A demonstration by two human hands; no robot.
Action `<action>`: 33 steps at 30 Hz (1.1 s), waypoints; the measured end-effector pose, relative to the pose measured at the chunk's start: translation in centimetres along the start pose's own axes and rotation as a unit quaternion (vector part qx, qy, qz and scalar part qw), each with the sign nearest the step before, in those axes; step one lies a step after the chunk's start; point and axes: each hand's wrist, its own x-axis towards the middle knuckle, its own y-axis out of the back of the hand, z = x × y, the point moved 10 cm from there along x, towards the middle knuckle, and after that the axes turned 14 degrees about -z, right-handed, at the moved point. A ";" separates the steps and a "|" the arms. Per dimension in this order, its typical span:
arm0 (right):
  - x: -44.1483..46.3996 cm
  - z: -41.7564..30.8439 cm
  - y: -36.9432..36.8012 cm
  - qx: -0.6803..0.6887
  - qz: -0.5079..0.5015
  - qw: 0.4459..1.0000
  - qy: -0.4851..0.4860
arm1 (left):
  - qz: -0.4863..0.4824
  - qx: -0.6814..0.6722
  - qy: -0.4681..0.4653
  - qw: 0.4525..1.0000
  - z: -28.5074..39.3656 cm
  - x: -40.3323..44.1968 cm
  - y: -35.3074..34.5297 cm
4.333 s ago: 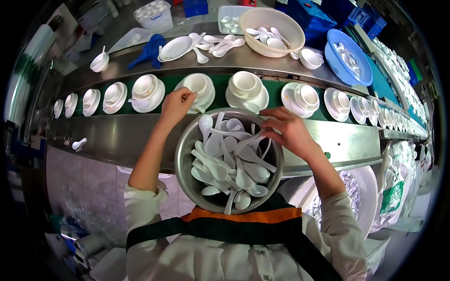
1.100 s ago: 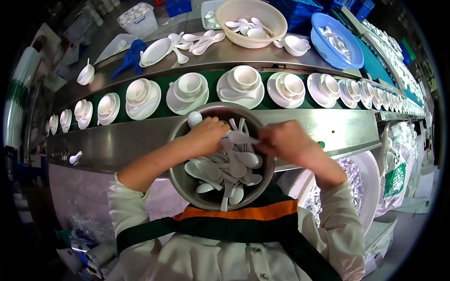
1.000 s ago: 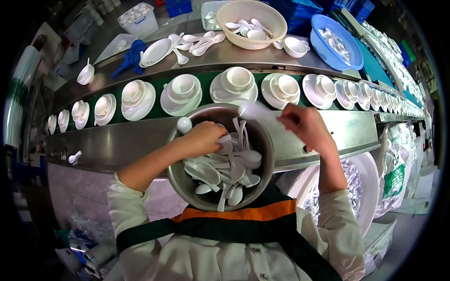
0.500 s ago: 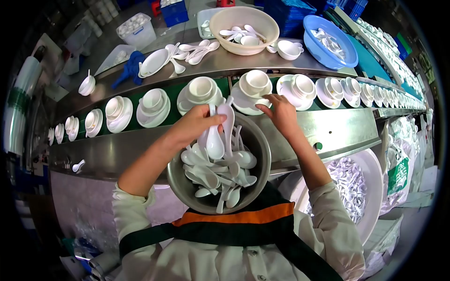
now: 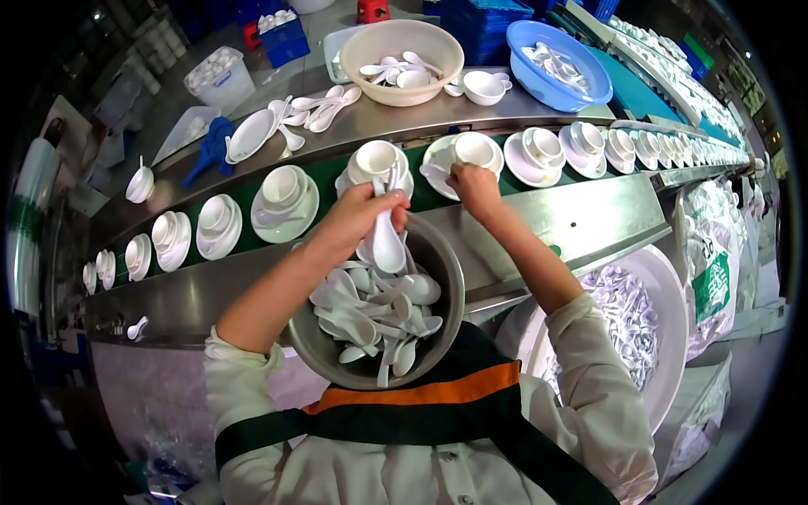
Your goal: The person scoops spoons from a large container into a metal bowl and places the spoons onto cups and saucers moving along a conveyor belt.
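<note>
Plainly, a lone spoon (image 5: 136, 328) lies at the far left on the metal worktop (image 5: 194, 290). To its right, cups on saucers stand in a row along the green belt (image 5: 422, 199), spaced apart.

The left hand (image 5: 362, 215) is closed on a small bunch of held spoons (image 5: 388, 248), handles up and bowls hanging down, over the steel bowl (image 5: 451, 290). That is a sound way to carry them: gripped by the handles, the eating ends stay untouched, and any that slip should drop back onto the pile (image 5: 349, 324) below. A light, slightly fanned grip would make single handles easier to pick out; too tight a bunch could make them cling or knock together.

Further right, the right hand (image 5: 480, 189) is bent over a saucer (image 5: 439, 151), its grip apparently pinched on the handle end of a white spoon (image 5: 429, 171). That spoon lies beside the cup (image 5: 474, 149), its bowl end toward the left. The fingers hide part of the handle, so the exact contact cannot be seen. It seems best to lower the spoon flat, release gently and lift the knuckles clear of the cup, as a sideways brush could tilt it.

At the far right, below the worktop, a wide tub (image 5: 669, 337) holds many more spoons.
</note>
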 end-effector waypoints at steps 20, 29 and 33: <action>-4.5 -3.0 2.6 0.531 -0.068 0.845 -0.008 | 0.039 -0.081 -0.082 0.993 0.1 3.3 0.0; -4.0 5.7 -1.5 0.373 -0.076 0.915 -0.138 | 0.044 -0.045 -0.040 0.997 0.5 1.4 0.2; -3.9 5.6 -2.0 0.450 -0.063 0.873 -0.180 | 0.092 0.029 -0.077 0.992 2.6 1.1 0.0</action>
